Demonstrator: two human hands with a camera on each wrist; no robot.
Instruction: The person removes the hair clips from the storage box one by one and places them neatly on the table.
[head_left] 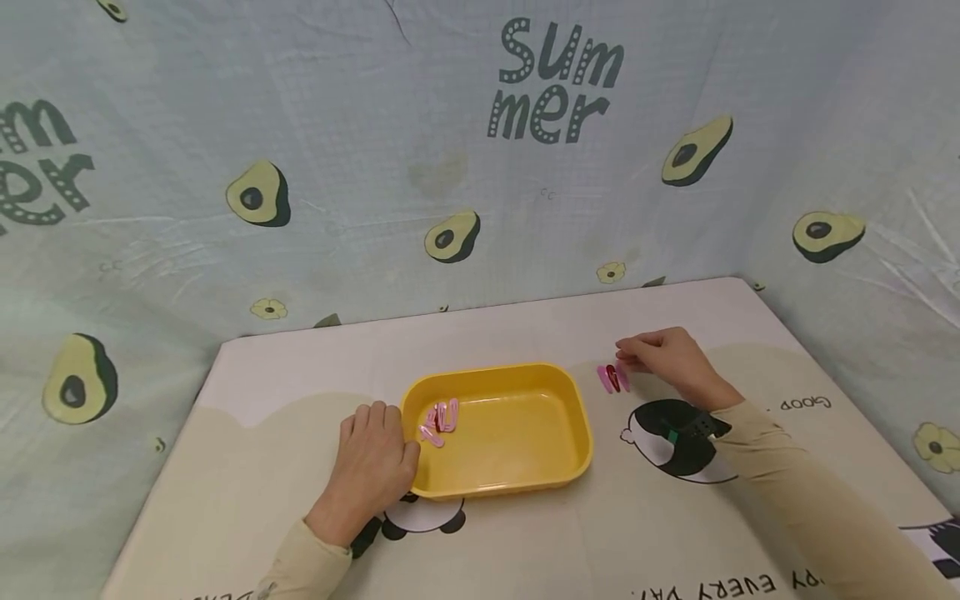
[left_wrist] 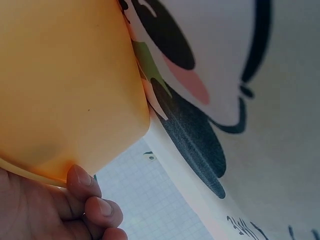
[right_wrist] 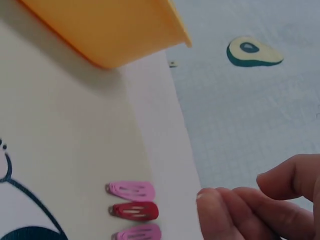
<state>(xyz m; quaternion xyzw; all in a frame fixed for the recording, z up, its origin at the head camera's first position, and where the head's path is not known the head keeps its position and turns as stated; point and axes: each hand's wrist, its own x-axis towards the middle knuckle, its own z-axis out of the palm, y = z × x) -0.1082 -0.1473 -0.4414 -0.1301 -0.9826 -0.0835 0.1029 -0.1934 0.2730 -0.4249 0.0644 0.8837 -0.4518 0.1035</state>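
Note:
A yellow plastic tray [head_left: 495, 482] sits on the table, several hair clips [head_left: 448, 414], mostly pink, lying at its left end. My left hand [head_left: 377, 454] grips the tray's left rim; in the left wrist view its fingertips [left_wrist: 82, 179] curl against the tray's outer wall [left_wrist: 75, 100]. To the right of the tray, a red hair clip [right_wrist: 135, 211] lies between a pink hair clip [right_wrist: 134, 190] and another pink hair clip [right_wrist: 140, 232]. Just beside this row hovers my right hand [head_left: 667, 358], thumb and fingers apart and nothing visible between them.
The table cover [head_left: 525, 550] carries printed panda figures and lettering. Behind the table and along its sides hangs a pale cloth [head_left: 360, 125] with avocado prints. The tray stands between both hands.

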